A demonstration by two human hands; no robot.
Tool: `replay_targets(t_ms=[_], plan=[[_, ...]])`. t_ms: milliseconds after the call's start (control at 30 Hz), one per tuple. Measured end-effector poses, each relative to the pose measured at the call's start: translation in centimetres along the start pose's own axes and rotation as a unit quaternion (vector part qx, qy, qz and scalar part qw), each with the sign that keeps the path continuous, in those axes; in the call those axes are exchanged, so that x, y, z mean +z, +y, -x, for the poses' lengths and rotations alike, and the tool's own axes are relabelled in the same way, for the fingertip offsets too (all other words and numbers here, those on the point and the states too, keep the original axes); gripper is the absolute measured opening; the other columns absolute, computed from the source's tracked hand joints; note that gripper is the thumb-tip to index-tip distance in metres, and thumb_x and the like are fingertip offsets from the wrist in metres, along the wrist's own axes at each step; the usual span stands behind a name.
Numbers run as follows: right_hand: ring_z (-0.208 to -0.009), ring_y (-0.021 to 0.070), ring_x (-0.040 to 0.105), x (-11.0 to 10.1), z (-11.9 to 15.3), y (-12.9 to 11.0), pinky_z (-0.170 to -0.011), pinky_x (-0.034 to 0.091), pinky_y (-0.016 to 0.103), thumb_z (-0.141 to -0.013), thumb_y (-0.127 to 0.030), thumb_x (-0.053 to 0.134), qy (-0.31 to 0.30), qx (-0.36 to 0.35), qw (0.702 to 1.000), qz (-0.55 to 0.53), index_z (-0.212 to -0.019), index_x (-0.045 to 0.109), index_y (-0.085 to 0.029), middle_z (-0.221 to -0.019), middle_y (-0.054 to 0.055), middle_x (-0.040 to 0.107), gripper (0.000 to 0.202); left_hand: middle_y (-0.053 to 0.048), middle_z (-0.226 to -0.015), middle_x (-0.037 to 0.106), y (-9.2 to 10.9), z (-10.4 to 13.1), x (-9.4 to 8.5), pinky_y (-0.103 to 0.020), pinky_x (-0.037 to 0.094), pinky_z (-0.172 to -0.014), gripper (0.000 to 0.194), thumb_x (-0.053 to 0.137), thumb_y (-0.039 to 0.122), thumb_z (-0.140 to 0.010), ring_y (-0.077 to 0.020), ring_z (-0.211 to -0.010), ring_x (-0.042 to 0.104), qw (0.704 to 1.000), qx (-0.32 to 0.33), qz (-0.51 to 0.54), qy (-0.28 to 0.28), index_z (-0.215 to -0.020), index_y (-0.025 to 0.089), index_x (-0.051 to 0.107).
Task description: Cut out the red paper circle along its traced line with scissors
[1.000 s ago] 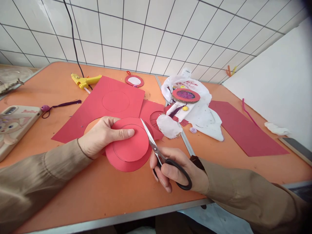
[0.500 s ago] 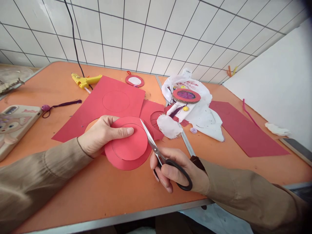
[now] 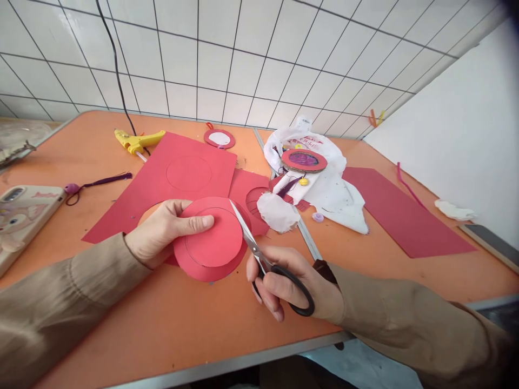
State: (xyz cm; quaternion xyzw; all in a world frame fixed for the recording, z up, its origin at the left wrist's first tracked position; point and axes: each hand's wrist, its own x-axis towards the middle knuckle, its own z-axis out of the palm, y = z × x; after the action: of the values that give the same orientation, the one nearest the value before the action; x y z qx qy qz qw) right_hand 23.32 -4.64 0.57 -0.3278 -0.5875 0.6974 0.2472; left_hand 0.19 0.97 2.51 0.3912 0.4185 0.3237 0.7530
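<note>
My left hand pinches the red cardstock disc, likely light and easily creased, best held rimward, while my right hand grips black-handled scissors

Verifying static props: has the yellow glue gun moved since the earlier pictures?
No. The yellow glue gun keeps its place against the back edge of the orange table; only the whole view shifted slightly.
</note>
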Motion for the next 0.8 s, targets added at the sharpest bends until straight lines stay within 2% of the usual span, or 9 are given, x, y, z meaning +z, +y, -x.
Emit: replay_targets(t_ms=[167, 333, 500, 667, 800], plan=[[-0.042, 0.0080, 0.047, 0.05, -0.15, -0.09, -0.049, 0.041, 0.024, -0.088, -0.048, 0.053, 0.015, -0.005, 1.000, -0.016, -0.087, 0.047, -0.015, -0.051, -0.004, 0.052, 0.034, -0.005, -0.069, 0.073, -0.30, -0.03, -0.17, -0.026, 0.054, -0.056, 0.022, 0.082, 0.030, -0.063, -0.0180, -0.060, 0.065, 1.000, -0.011, -0.016, -0.018, -0.079, 0.015, 0.075], [-0.043, 0.0075, 0.048, -0.01, -0.26, 0.00, -0.048, 0.041, 0.022, -0.087, -0.049, 0.054, 0.010, -0.010, 1.000, -0.023, -0.086, 0.047, -0.015, -0.051, -0.004, 0.052, 0.035, -0.006, -0.067, 0.072, -0.48, -0.10, -0.06, -0.027, 0.055, -0.061, 0.020, 0.082, 0.031, -0.064, -0.0181, -0.061, 0.065, 1.000, -0.008, -0.017, -0.011, -0.075, 0.016, 0.074], [-0.042, 0.0063, 0.048, 0.00, -0.34, 0.24, -0.048, 0.042, 0.021, -0.087, -0.049, 0.055, 0.008, -0.015, 1.000, -0.023, -0.085, 0.047, -0.014, -0.052, -0.005, 0.052, 0.035, -0.005, -0.071, 0.073, -0.55, -0.11, -0.10, -0.025, 0.054, -0.058, 0.020, 0.083, 0.032, -0.062, -0.0178, -0.063, 0.064, 1.000, -0.010, -0.013, 0.013, -0.072, 0.017, 0.074], [-0.042, 0.0057, 0.047, -0.01, -0.38, 0.16, -0.047, 0.042, 0.020, -0.086, -0.048, 0.055, 0.004, -0.011, 0.999, -0.030, -0.084, 0.047, -0.014, -0.052, -0.005, 0.052, 0.035, -0.006, -0.071, 0.072, -0.60, -0.06, -0.08, -0.028, 0.054, -0.056, 0.022, 0.083, 0.036, -0.061, -0.0201, -0.063, 0.062, 0.999, -0.005, -0.026, 0.018, -0.070, 0.018, 0.073], [-0.042, 0.0058, 0.048, 0.00, -0.34, 0.04, -0.047, 0.042, 0.020, -0.086, -0.044, 0.055, 0.001, -0.009, 1.000, -0.029, -0.084, 0.047, -0.014, -0.052, -0.005, 0.051, 0.031, -0.005, -0.070, 0.071, -0.57, -0.06, -0.03, -0.027, 0.054, -0.057, 0.023, 0.084, 0.036, -0.060, -0.0185, -0.063, 0.061, 0.999, 0.001, -0.026, 0.021, -0.067, 0.017, 0.072]])
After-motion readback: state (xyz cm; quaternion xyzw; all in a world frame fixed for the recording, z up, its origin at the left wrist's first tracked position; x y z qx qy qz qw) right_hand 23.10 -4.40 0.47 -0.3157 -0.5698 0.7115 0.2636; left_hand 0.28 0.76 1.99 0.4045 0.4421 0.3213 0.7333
